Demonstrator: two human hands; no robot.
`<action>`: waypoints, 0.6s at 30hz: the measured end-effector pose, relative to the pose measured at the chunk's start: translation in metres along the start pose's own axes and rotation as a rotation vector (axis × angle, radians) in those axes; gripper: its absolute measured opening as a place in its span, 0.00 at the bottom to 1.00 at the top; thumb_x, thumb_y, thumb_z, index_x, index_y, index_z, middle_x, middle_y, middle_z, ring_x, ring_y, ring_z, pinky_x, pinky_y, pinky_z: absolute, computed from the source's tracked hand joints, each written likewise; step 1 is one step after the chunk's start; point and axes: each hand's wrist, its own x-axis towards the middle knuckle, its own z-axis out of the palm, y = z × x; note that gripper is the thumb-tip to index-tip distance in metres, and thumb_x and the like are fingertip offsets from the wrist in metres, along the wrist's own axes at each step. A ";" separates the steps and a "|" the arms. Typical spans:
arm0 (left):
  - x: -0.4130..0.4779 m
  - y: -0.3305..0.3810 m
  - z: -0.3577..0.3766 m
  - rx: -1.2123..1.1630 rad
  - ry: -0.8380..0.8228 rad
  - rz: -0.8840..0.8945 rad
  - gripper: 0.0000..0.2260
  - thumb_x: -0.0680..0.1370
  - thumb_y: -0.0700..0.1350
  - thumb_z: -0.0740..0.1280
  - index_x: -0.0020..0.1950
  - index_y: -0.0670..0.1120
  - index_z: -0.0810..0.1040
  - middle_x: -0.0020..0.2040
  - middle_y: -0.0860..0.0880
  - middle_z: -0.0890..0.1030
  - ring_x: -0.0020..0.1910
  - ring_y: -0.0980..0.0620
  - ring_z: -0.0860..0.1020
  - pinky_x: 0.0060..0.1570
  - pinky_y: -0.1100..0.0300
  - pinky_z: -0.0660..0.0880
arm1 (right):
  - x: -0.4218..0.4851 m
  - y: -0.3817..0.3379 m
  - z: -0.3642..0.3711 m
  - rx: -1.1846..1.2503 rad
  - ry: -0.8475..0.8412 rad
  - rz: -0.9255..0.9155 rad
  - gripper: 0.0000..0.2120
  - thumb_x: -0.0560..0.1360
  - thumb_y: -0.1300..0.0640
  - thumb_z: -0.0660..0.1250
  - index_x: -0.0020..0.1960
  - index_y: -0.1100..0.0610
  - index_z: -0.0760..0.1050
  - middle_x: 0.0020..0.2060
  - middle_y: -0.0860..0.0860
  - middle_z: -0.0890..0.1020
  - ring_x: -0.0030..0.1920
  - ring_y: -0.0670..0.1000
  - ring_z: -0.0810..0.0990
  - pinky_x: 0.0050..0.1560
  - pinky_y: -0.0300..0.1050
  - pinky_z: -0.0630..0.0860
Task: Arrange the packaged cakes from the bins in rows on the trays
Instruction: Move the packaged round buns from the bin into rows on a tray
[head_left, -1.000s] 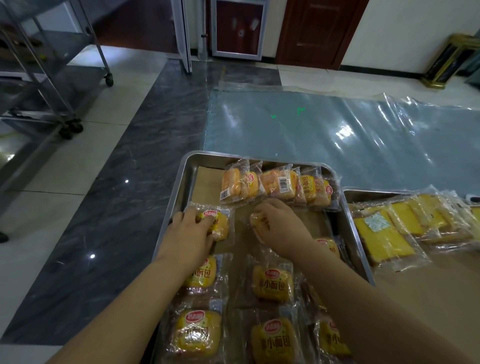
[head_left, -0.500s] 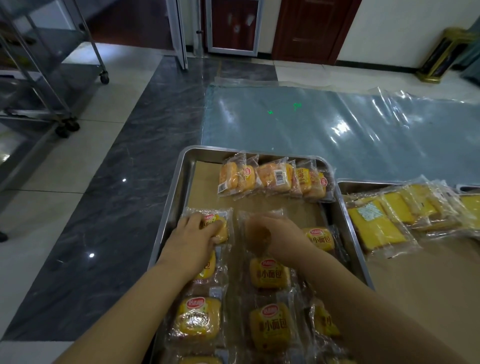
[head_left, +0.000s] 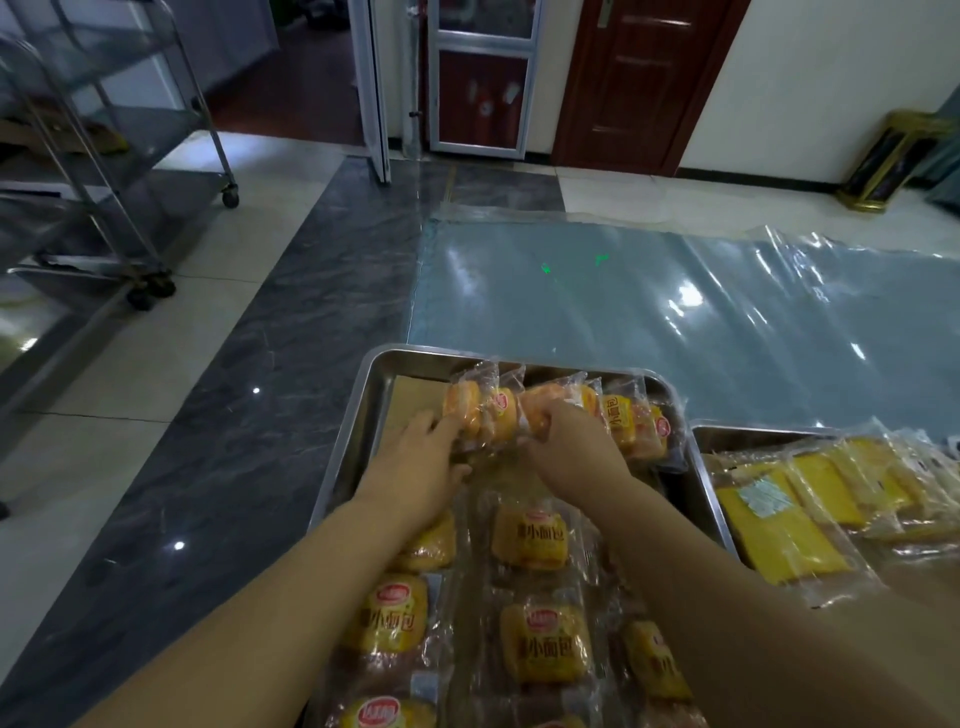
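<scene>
A steel tray lined with brown paper holds packaged yellow cakes laid flat in rows toward me. At its far end several packaged cakes stand on edge in a bunch. My left hand touches the leftmost upright cake packet, fingers curled at its lower edge. My right hand is closed around another upright cake packet beside it. Both forearms reach across the flat rows and hide some packets.
A second tray at the right carries flat yellow cake slices in clear wrappers. A clear plastic sheet covers the floor beyond the trays. A wheeled steel rack stands at the far left. Doors line the back wall.
Both hands left the flat packets in the middle of the tray and reached forward to the upright packets at the far end. The camera tilted up a little.
</scene>
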 end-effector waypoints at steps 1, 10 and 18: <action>0.009 0.002 0.002 -0.018 -0.025 -0.011 0.25 0.76 0.51 0.66 0.69 0.55 0.59 0.65 0.49 0.68 0.59 0.48 0.73 0.57 0.52 0.74 | 0.007 -0.001 0.002 -0.010 -0.033 0.024 0.08 0.76 0.53 0.64 0.54 0.52 0.72 0.41 0.48 0.77 0.39 0.46 0.76 0.36 0.40 0.73; 0.041 -0.002 0.014 -0.086 0.013 -0.060 0.23 0.78 0.49 0.63 0.70 0.53 0.60 0.65 0.47 0.71 0.59 0.49 0.74 0.56 0.54 0.73 | 0.029 0.006 0.021 0.039 -0.014 0.054 0.02 0.76 0.56 0.62 0.45 0.51 0.72 0.38 0.48 0.77 0.39 0.47 0.76 0.38 0.41 0.75; 0.020 -0.024 -0.009 -0.353 0.164 -0.139 0.14 0.80 0.47 0.59 0.66 0.54 0.67 0.54 0.54 0.75 0.48 0.60 0.73 0.47 0.64 0.69 | 0.014 0.011 0.014 0.254 0.234 0.028 0.07 0.78 0.59 0.60 0.43 0.48 0.70 0.37 0.45 0.76 0.36 0.44 0.75 0.32 0.36 0.70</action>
